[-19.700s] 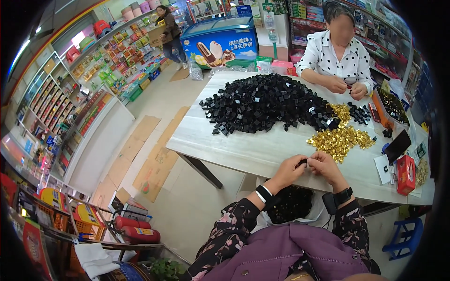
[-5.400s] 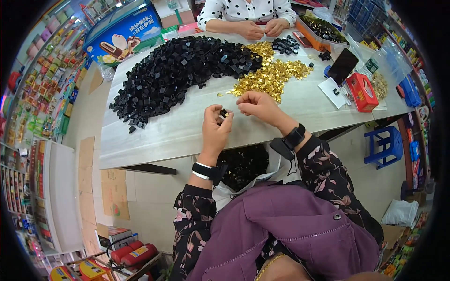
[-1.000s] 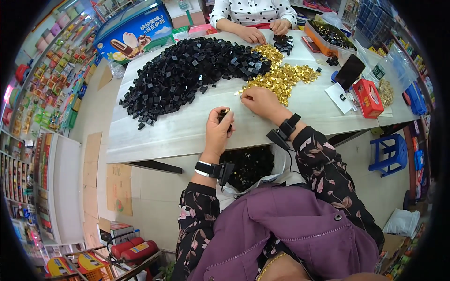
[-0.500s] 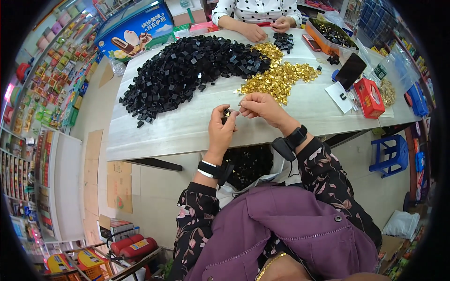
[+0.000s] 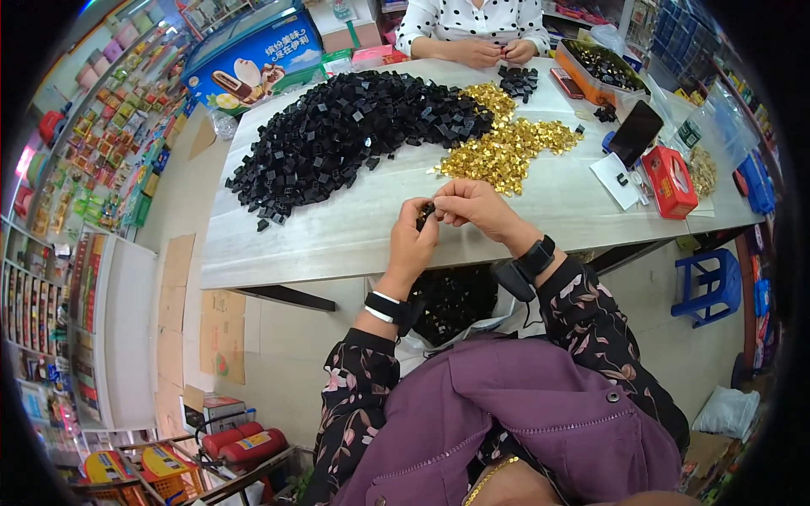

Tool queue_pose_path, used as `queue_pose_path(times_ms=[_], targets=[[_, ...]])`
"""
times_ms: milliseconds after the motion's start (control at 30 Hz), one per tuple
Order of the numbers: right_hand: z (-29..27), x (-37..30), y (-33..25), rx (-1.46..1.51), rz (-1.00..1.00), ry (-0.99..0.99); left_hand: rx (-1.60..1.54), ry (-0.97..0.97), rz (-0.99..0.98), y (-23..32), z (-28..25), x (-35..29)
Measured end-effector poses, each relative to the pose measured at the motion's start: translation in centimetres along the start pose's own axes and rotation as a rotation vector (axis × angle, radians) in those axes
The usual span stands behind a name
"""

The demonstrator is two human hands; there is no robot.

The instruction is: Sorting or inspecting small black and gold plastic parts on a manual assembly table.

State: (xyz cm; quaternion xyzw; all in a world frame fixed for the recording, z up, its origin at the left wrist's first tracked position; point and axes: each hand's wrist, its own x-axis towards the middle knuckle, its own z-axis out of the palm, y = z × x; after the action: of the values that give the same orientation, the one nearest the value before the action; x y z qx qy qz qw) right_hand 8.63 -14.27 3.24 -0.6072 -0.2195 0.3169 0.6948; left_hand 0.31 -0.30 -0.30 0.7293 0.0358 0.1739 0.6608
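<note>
Over table (image 5: pixel 337 244), left hand (image 5: pixel 413 244) grasping small black pieces (image 5: pixel 423 219), right hand (image 5: pixel 485 211) now pinching them too; hands apart second earlier.

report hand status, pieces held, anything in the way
Left hand gripping at least one small black piece. Right hand pinched against it. Gold pile just beyond; no obstruction seen.

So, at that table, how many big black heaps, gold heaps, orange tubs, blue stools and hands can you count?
Big black heap: 1
Gold heap, its two parts joined: 1
Orange tub: 1
Blue stool: 1
Hands: 4 (wearer's left hand and right hand, plus the co-worker's two hands)
Total: 8
</note>
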Motion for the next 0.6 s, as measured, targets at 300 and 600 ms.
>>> queue_pose_path(times_ms=[300,600], targets=[[-0.5,-0.6,-0.3,-0.188,0.071,0.032,0.185,0.019,0.173,-2.1,0.1,0.1],[-0.2,-0.9,0.4,-0.081,0.085,0.078,0.198,-0.003,0.2,-0.1,0.2,-0.6]])
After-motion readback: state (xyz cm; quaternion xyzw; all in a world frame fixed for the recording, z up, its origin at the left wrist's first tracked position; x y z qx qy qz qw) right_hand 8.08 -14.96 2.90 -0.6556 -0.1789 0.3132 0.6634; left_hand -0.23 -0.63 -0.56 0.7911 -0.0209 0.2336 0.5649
